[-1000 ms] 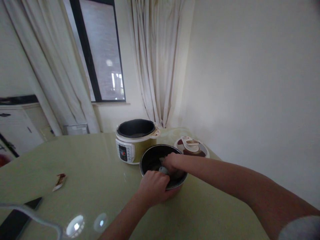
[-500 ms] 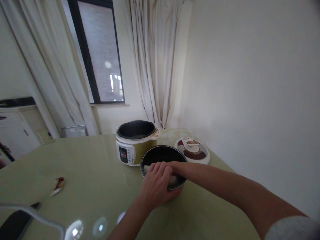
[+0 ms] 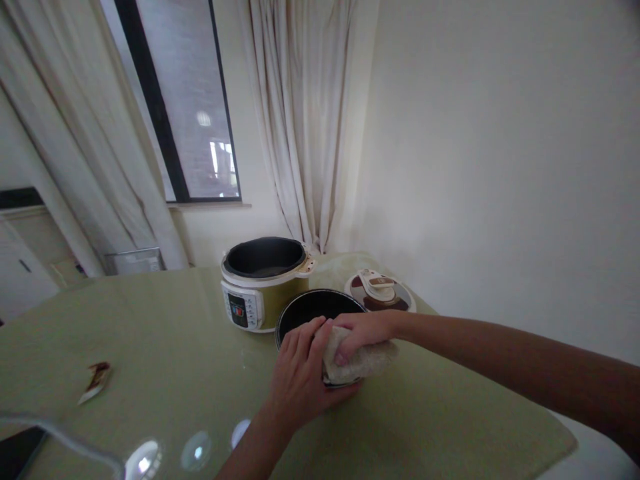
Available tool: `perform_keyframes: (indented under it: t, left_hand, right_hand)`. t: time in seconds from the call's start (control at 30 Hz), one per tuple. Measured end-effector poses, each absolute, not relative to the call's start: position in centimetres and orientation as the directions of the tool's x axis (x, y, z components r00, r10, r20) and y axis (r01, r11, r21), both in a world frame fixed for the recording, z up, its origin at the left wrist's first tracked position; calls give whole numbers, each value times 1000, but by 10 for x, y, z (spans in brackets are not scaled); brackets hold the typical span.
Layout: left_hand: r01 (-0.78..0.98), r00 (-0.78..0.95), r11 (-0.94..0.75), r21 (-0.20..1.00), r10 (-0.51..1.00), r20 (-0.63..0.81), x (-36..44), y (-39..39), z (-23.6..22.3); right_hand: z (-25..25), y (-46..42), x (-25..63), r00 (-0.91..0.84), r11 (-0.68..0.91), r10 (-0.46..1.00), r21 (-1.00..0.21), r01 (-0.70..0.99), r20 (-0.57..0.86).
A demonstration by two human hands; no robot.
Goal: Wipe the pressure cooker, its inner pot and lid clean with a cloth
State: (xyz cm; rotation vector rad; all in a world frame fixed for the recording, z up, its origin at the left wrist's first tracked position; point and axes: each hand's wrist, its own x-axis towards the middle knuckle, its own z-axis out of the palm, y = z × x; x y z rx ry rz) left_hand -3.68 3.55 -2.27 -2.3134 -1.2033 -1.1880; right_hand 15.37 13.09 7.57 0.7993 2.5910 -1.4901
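A round black inner pot (image 3: 313, 301) sits on the table in front of the pressure cooker body (image 3: 267, 288). My left hand (image 3: 303, 370) grips the near left side of this pot, fingers over its rim and thumb along the outside. A pale, whitish cloth (image 3: 360, 361) is bunched in my right hand (image 3: 364, 333), which presses it over the pot's right rim. Part of the cloth hangs outside the pot. The hands and cloth hide much of the pot's near side.
The cooker's brown and white lid (image 3: 383, 291) lies behind the pot, near the wall. On the left of the green table (image 3: 165, 333) is a small white and brown piece (image 3: 96, 381). A dark flat object (image 3: 20, 450) and a grey cable (image 3: 65, 437) are at lower left.
My right hand has come up from inside the pot to its right rim, bringing the cloth into fuller view. My left hand stays on the pot. The view has shifted slightly right.
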Motion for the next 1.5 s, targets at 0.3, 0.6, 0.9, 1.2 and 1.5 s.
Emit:
perform_keyframes:
  t: [0.3, 0.6, 0.9, 1.2, 1.5]
  left_hand:
    - [800, 309, -579, 155, 620, 721, -45, 32, -28]
    - [827, 253, -516, 223, 696, 672, -47, 25, -23]
    - [806, 401, -565, 176, 740, 540, -86, 36, -16]
    - [717, 535, -689, 101, 638, 554, -73, 3, -24]
    - [621, 610, -782, 54, 525, 594, -107, 41, -15]
  right_hand:
    - [75, 66, 174, -909, 865, 410, -285, 413, -75]
    - [75, 70, 184, -896, 898, 432, -38, 437, -104]
    - [52, 86, 181, -951, 950, 299, 121, 289, -74]
    - [38, 44, 147, -844, 836, 532, 198, 511, -71]
    - [58, 86, 182, -910, 913, 389, 190, 361, -142]
